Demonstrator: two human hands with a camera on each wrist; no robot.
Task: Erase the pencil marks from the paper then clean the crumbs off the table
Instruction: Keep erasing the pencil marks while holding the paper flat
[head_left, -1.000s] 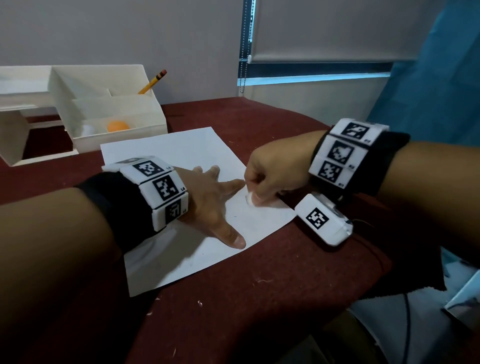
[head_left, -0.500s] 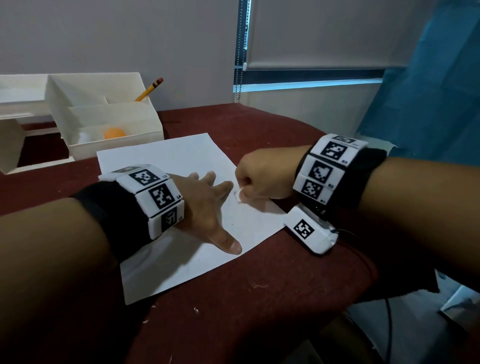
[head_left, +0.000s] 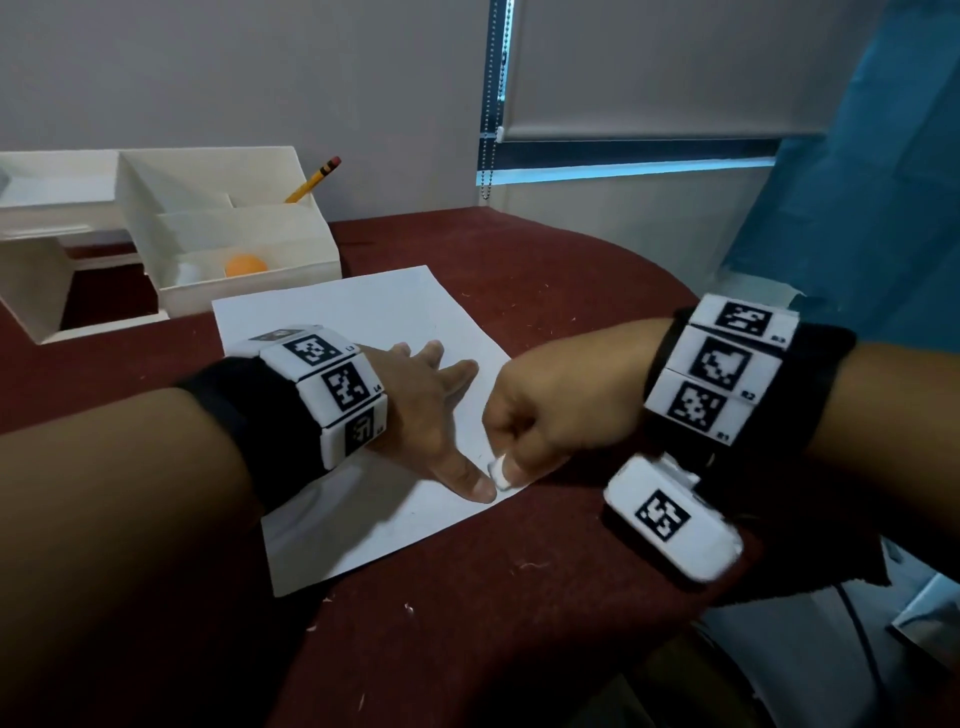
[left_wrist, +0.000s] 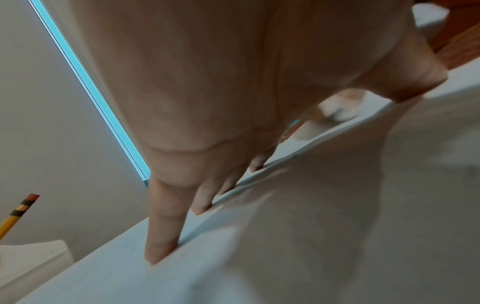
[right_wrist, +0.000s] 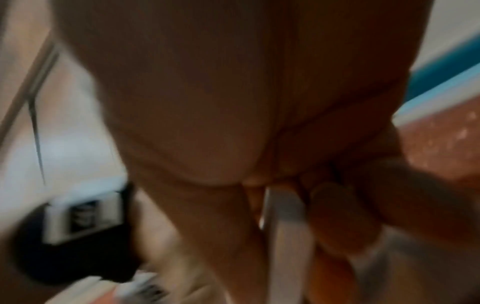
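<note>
So the dark red surface (head_left: 545, 322) fills most of the head view, running from the middle down to the bottom edge, and the white sheet of paper (head_left: 358, 312) lies on it a bit left of centre, turned at an angle. Up in the upper left of the frame there's a white organizer tray (head_left: 249, 244) just beyond the far corner of the paper, with a yellow pencil (head_left: 313, 180) leaning out of its back compartment and an orange ball (head_left: 245, 265) sitting in the front one. The left hand (head_left: 426, 410) is flat on the paper, fingers straight and spread, pressing the sheet down; the left wrist view shows those fingertips (left_wrist: 158, 253) planted right on the white sheet. The right hand (head_left: 556, 415) is just beside it at the paper's right edge, its grip narrow, fingers curled and pinching a small white eraser (head_left: 500, 470) that touches the paper right next to the left thumb tip. The right wrist view is really blurry, so all I get there is a pale strip between the fingers. Tiny pale crumbs (head_left: 530, 565) are scattered on the surface, mostly below and to the right of the paper. Can't make out any pencil marks on the sheet from here.
</note>
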